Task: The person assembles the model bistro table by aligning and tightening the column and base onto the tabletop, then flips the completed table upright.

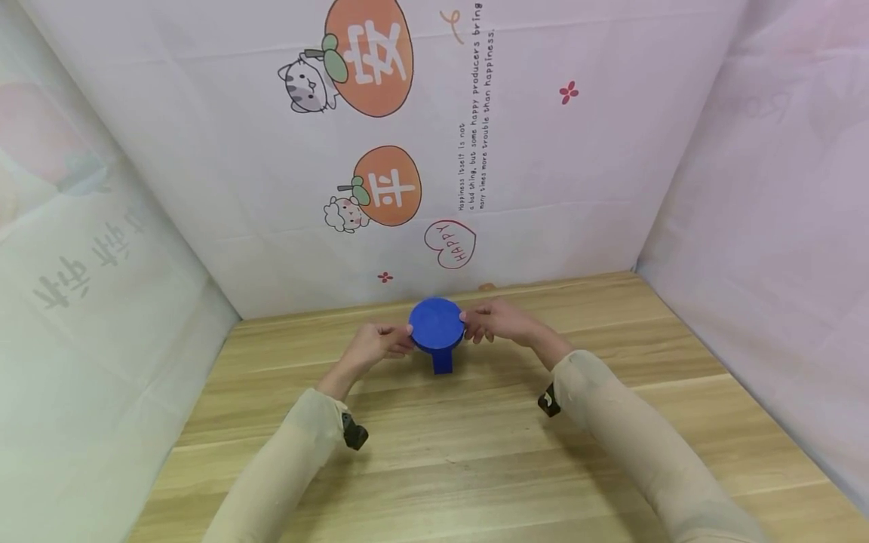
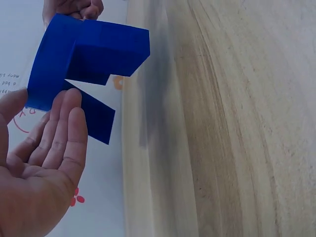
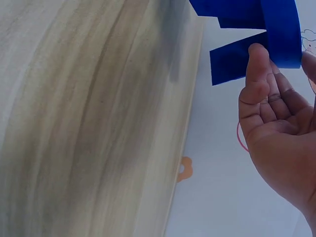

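Observation:
Between the two hands is a small blue stool-like object (image 1: 437,324) with a flat round top and blocky legs beneath. My left hand (image 1: 378,345) pinches the left edge of its rim; in the left wrist view the thumb lies on the top side and the fingers lie under the rim beside a leg (image 2: 100,118). Opposite, my right hand (image 1: 501,320) pinches the right edge the same way, with its fingertips under the rim in the right wrist view. One leg points toward the near side in the head view. Whether any leg touches the table cannot be told.
The wood-grain table (image 1: 434,452) stretches toward the near side. A white printed cloth (image 1: 543,188) hangs right behind the object, and pale cloth walls (image 1: 767,226) stand at both sides. Dark wrist cameras (image 1: 354,431) are strapped to both sleeves.

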Motion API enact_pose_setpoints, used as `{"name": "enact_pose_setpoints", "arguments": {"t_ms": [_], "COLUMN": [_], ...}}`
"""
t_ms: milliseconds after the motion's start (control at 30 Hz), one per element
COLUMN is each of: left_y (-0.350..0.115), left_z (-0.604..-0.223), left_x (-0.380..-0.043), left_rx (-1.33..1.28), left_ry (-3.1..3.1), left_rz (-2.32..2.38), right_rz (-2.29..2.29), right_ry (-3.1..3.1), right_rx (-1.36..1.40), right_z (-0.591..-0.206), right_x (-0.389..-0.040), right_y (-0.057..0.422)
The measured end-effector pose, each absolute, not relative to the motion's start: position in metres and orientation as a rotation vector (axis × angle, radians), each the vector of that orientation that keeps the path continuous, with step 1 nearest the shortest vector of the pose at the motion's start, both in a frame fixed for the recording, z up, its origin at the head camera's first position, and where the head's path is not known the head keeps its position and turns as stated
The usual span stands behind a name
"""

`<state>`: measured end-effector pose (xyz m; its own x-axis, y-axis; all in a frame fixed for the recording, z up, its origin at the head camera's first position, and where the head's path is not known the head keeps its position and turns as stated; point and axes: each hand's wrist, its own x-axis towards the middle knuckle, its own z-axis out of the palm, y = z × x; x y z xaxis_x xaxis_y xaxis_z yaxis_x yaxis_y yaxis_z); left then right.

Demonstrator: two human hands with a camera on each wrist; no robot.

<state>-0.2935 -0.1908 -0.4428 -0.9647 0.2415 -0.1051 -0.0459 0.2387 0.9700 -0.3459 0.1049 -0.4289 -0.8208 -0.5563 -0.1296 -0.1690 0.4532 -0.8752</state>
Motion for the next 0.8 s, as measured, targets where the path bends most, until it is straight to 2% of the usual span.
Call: {"name": "enact_pose_setpoints", "arguments": {"t_ms": [800], "left_y": [-0.187], "left_z": [-0.457], "left_x": [-0.297], "left_rx": [0.052], "left_ry": [2.272], "left_rz": [1.689], "right_rz": [-1.230], "right_ry": [2.320], "right_rx": [-0.572], "right_z": [-0.452], "right_x": [-0.346], "right_y": [0.101]}}
